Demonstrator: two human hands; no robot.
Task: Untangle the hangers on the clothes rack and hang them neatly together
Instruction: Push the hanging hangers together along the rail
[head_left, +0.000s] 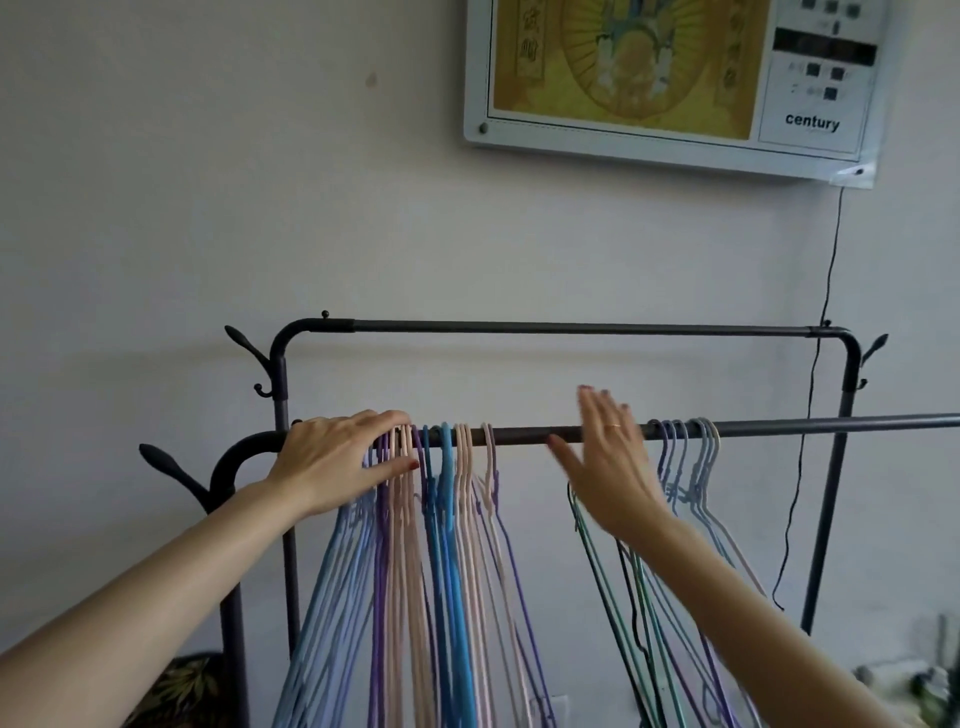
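A dark metal clothes rack has a near rail (530, 434) and a higher far rail (571, 327). On the near rail hangs a left bunch of hangers (441, 519) in light blue, purple, pink and bright blue. A smaller bunch of pale blue and lilac hangers (685, 462) hangs further right. Green and dark hangers (608, 561) dangle behind my right forearm. My left hand (337, 460) rests flat over the hooks at the left end of the left bunch. My right hand (608, 462) is raised with straight fingers in front of the rail, between the two bunches.
Coat hooks (166, 460) stick out from the rack's left post. A framed picture panel (670, 83) hangs on the white wall above, and a black cable (821, 332) runs down from it past the rack's right post (831, 493).
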